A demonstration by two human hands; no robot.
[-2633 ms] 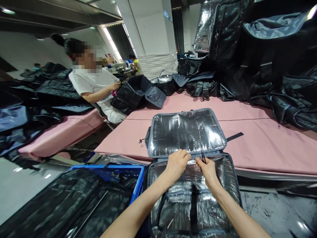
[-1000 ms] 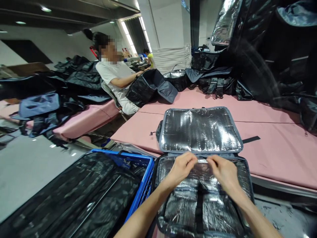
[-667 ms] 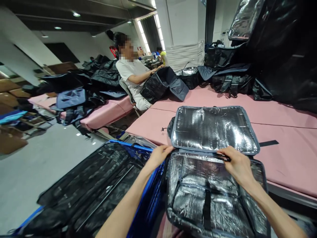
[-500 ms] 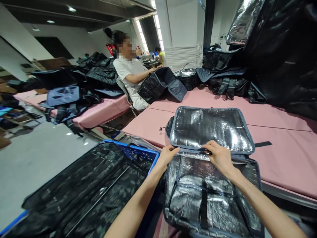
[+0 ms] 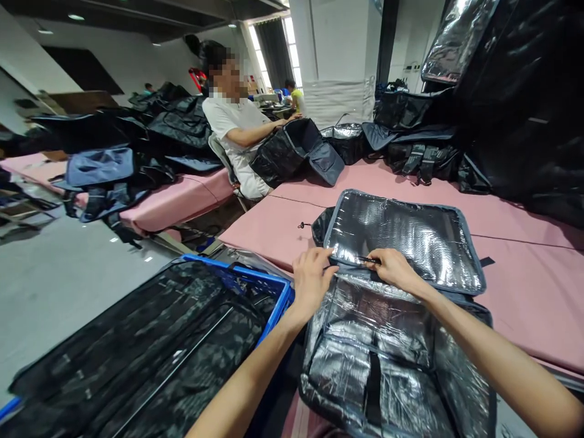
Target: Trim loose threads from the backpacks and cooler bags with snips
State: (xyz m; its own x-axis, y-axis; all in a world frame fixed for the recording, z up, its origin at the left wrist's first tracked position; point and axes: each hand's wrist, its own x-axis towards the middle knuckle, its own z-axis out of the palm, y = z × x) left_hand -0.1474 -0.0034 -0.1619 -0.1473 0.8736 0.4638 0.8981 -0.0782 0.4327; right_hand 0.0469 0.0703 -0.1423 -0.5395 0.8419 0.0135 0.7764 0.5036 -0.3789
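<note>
An insulated bag [image 5: 378, 401] with a silver foil lining lies open before me, a black strap running down its inside. Its foil-lined lid [image 5: 396, 234], bound in grey-blue edging, is folded back on the pink table. My left hand [image 5: 312, 277] pinches the bag's edging at the left end of the hinge seam. Closed around a small, thin dark tool, perhaps thread snips, is my right hand [image 5: 395, 267]; the tool's tip points left along the seam. Most of the tool is hidden by the fingers.
Left of the bag stands a blue crate [image 5: 278, 286] with dark camouflage bags [image 5: 150, 340] in it. Across the pink table [image 5: 269, 225] a seated person in white [image 5: 237, 121] handles a black bag [image 5: 292, 152]. More bags are piled at the right [image 5: 524, 121].
My left hand's fingers have spread and shifted slightly up along the seam. My right hand has moved a little left with the tool. The lid has turned and slid slightly right.
</note>
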